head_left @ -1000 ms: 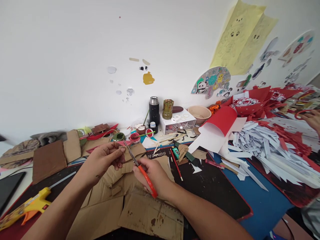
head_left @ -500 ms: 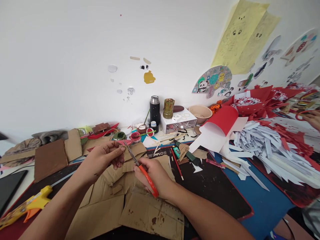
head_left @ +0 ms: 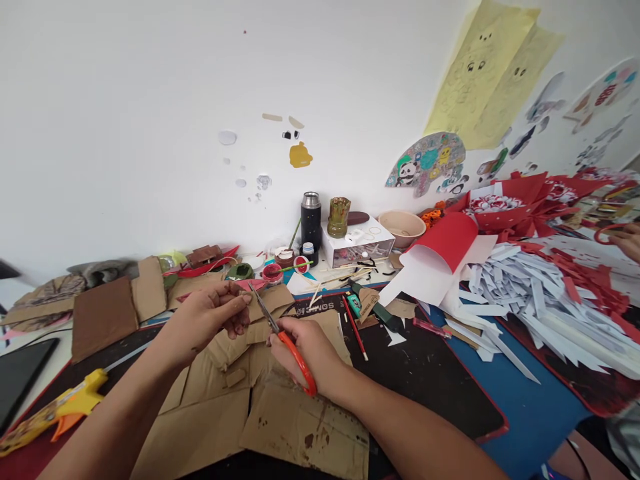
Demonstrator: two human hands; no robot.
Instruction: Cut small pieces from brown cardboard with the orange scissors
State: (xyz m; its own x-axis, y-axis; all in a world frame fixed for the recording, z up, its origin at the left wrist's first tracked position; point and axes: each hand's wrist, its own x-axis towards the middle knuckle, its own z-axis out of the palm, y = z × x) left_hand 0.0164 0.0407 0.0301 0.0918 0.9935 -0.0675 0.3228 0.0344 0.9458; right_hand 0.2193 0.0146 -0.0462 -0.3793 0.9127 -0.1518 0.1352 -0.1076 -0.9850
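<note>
- A small cardboard scrap (head_left: 239,298) is pinched at the fingertips of the left hand (head_left: 210,320), held just above the cardboard sheets (head_left: 260,407) that cover the near part of the desk.
- The scissors (head_left: 283,340), with orange-red handles, are gripped by the right hand (head_left: 305,357); the thin blades angle up and to the left, their tips touching or just beside the scrap. Whether the blades are apart or closed is too fine to tell.
- Compared with a second ago, almost nothing has moved: the hands, scrap and scissors keep the same places over the cardboard sheets, and only the view has shifted slightly. The work looks paused at, or in the middle of, a tiny snip.
- Left hand pose: forearm coming in from the lower left, wrist bent, thumb and fingers closed on the scrap.
- Right hand pose: forearm entering from the lower right, fingers clenched through the scissor loops, knuckles facing up.
- Left of the cardboard sheets lies a yellow glue gun (head_left: 55,413) with an orange trigger.
- Behind the cardboard sheets, by the wall, stand a black flask (head_left: 311,220) and a white box (head_left: 356,244).
- Right of the cardboard sheets lie a red pencil (head_left: 355,327), then a roll of red paper (head_left: 440,250) and a heap of white strips (head_left: 530,300).
- At the far right edge, another person's hand (head_left: 631,240) rests by red paper.
</note>
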